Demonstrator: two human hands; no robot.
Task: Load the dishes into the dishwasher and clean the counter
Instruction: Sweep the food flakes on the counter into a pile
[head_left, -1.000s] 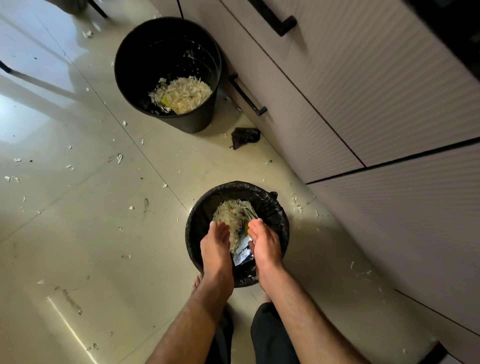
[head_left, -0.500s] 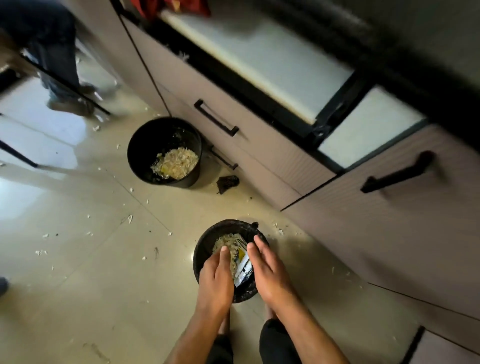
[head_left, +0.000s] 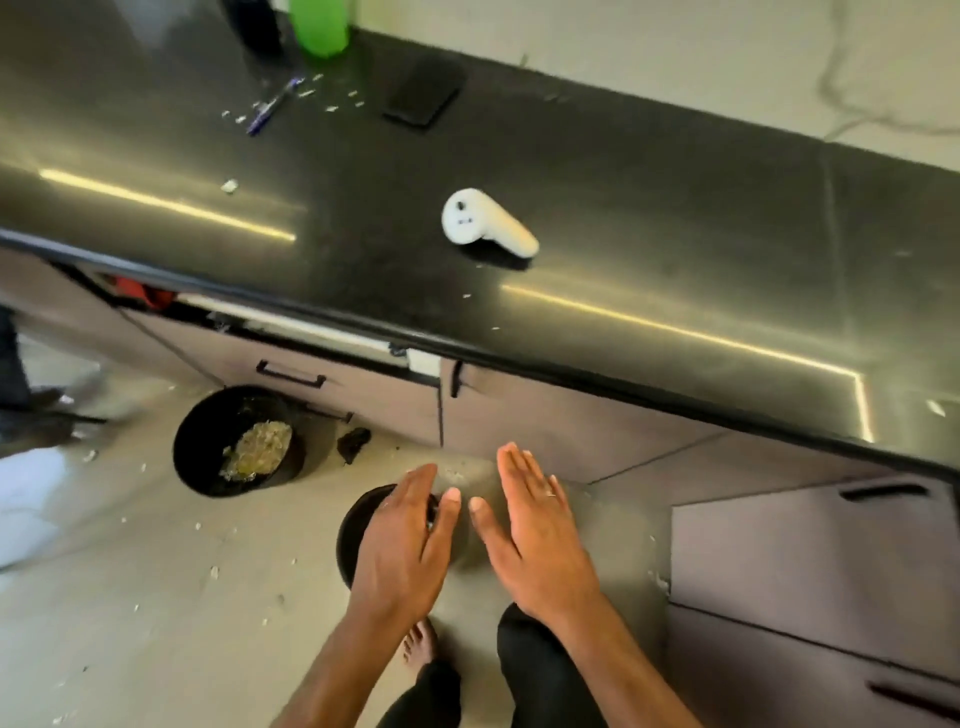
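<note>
1. Head view: the black counter (head_left: 597, 171) is seen running with its long axis from the left edge of the frame down to the lower right, its front edge rounded and glossy, with strip-light reflections lying along it.
2. A white, smooth, wedge-shaped device (head_left: 485, 223) is seen lying on its side near the middle of the counter, its rounded end pointing left and its narrow end pointing lower right.
3. A blue pen (head_left: 272, 105) is laid diagonally near the far edge among pale crumbs (head_left: 332, 98); just beside it, to the right, a flat black phone-like slab (head_left: 425, 96) is found. A green container (head_left: 319, 23) is cut off by the top of the frame.
4. The left hand (head_left: 402, 551) is held flat, fingers straight and together, over a small black-lined bin (head_left: 350, 535), most of which is hidden beneath it; its contents cannot be made out.
5. The right hand (head_left: 540, 540) is likewise spread flat with nothing in its grip, a ring being worn on one finger.
6. A larger round black bin (head_left: 208, 447) is stood on the floor (head_left: 130, 597) against the ribbed drawer fronts (head_left: 374, 400), with pale yellowish scraps (head_left: 258, 449) lying inside.
7. A crumpled dark object (head_left: 354, 441) beside it is too blurred to identify.
8. White flecks are scattered over the glossy tiles.
</note>
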